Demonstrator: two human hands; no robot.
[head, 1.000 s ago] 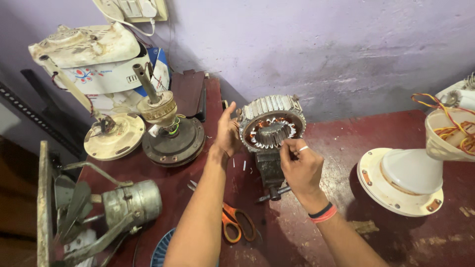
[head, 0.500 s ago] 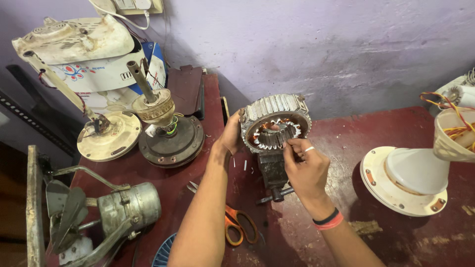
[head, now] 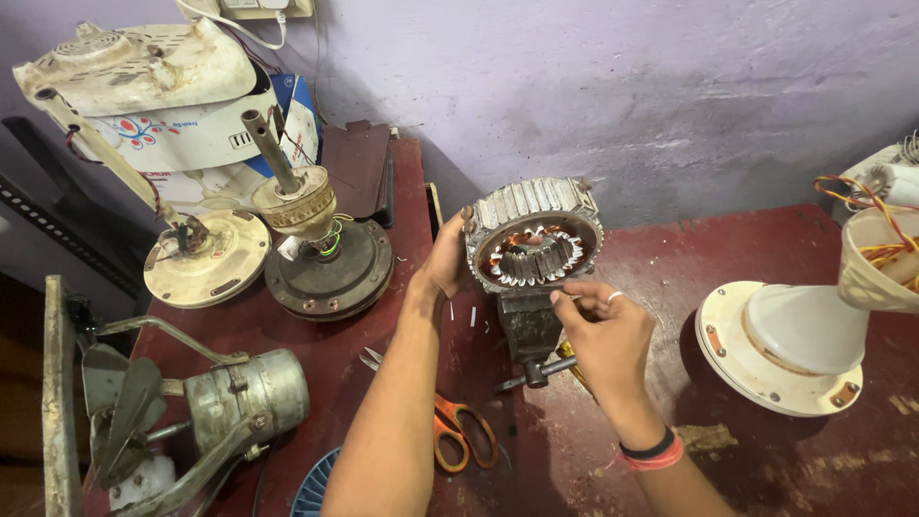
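A round finned metal motor stator (head: 533,230) with copper windings stands on edge in a small bench vise (head: 529,330) on the dark red table (head: 728,249). My left hand (head: 447,257) grips the stator's left rim. My right hand (head: 603,330), with a ring and an orange-and-black wristband, sits at the stator's lower right edge; its fingertips are pinched at the winding slots, and I cannot tell whether they pinch anything.
Orange-handled scissors (head: 458,431) lie near my left forearm. A ceiling fan motor with a rod (head: 321,254) and a cream fan base (head: 206,257) stand at left. A small fan motor with blades (head: 211,402) is at lower left, a white fan base (head: 795,335) at right.
My right hand has dropped from the stator's face to its lower right edge. The view has shifted slightly; the left hand keeps its grip on the rim.
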